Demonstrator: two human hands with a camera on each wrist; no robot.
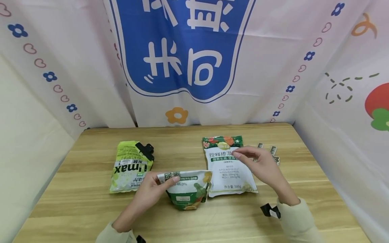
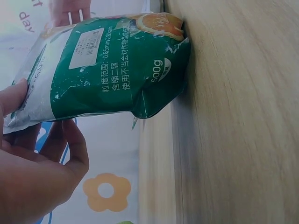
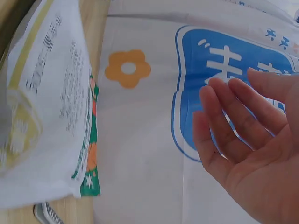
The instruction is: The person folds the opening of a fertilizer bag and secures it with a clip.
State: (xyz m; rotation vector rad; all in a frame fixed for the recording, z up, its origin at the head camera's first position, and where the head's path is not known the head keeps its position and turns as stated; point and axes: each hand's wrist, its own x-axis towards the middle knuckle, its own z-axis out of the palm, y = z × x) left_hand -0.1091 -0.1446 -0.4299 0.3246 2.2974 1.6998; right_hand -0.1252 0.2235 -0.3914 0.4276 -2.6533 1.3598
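My left hand (image 1: 152, 187) pinches the top edge of a green-and-white fertilizer bag (image 1: 185, 195), thumb on its front and fingers behind it. The bag stands tilted, its green lower end down by the tabletop; its printed label and orange picture show in the left wrist view. My right hand (image 1: 264, 165) hovers over the right side of a white fertilizer bag with a green flowered top (image 1: 229, 179), which lies flat. In the right wrist view the right hand's fingers (image 3: 233, 135) are loosely bent, with nothing between them.
A lime-green Umax bag (image 1: 129, 172) with a black clip (image 1: 145, 150) at its top corner lies on the left. Small ruler-like items (image 1: 273, 151) lie partly hidden behind my right hand. The wooden table (image 1: 91, 209) meets a printed cloth backdrop (image 1: 267, 77).
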